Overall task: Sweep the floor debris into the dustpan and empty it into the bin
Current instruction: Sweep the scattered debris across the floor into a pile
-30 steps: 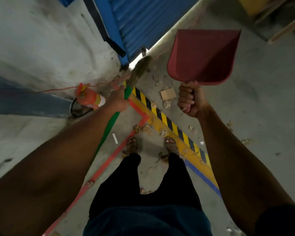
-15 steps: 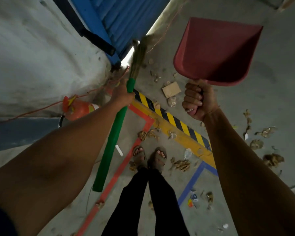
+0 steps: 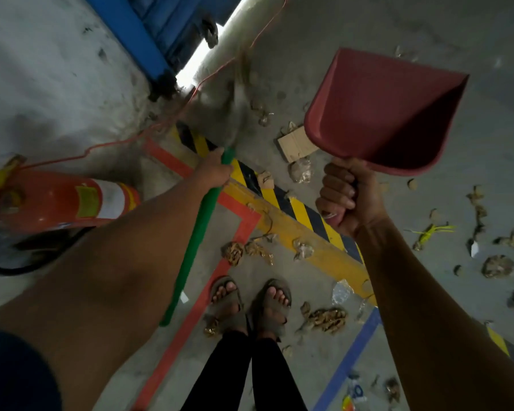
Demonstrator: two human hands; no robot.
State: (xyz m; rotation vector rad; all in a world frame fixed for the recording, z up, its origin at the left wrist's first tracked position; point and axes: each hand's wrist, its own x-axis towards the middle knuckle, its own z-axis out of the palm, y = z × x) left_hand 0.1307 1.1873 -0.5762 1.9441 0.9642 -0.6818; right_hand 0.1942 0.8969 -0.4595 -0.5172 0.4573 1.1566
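Observation:
My left hand [image 3: 212,170] grips the green handle of a broom [image 3: 190,241]. Its blurred bristles [image 3: 238,93] reach toward the gap under the blue shutter. My right hand [image 3: 344,197] grips the handle of a red dustpan [image 3: 383,111], held up in the air with its mouth pointing away from me; nothing shows inside it. Debris lies around my feet: crumpled brown scraps [image 3: 233,252], a brown clump [image 3: 327,318], a cardboard piece [image 3: 294,143] and clear wrappers [image 3: 301,170]. More scraps [image 3: 497,265] are scattered to the right. No bin is in view.
A red fire extinguisher [image 3: 63,200] lies on the floor at the left, with an orange cord [image 3: 107,146] running past it. A blue shutter [image 3: 161,22] and a white wall [image 3: 42,69] close off the far left. Yellow-black, red and blue tape lines cross the concrete floor.
The view has swung right and down, showing more scattered debris on the right. The dustpan has tilted and shifted right. The broom head now blurs near the shutter gap.

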